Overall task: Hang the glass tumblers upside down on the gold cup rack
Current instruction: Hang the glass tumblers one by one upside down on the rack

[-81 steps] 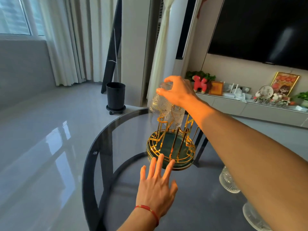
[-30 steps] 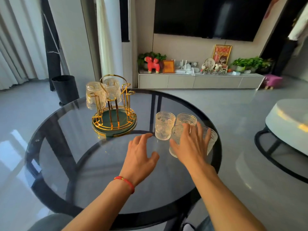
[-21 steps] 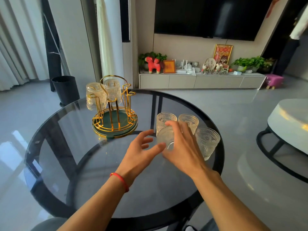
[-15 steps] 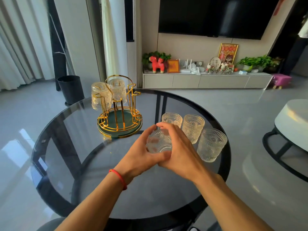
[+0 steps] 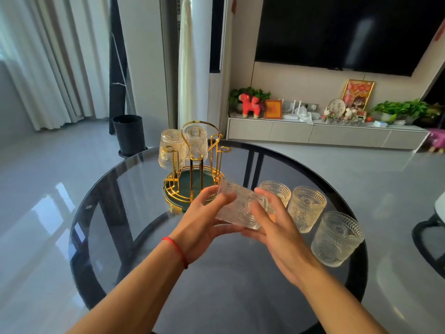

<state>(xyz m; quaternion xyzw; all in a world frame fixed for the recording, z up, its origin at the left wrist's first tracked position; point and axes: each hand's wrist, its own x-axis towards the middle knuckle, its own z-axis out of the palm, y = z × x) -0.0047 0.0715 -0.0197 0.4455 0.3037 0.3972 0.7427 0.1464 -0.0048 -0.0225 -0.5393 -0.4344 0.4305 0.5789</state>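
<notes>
Now that the glass tumbler (image 5: 240,208) has left the bench (image 5: 144,213) and passed into both hands, it lies tipped on its side, long axis running from upper left to lower right, above the bench just in front of the gold cup rack (image 5: 192,169). The left hand (image 5: 204,220) and right hand (image 5: 272,227) have their fingers clamped around it. Two tumblers already hang inverted, three wait upright, so I judge this the third, mid-flip.

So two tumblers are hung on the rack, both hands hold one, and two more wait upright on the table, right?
Not quite: the head view shows three upright tumblers waiting on the table, not two. Two do hang on the rack, and both hands hold one tumbler.
</notes>
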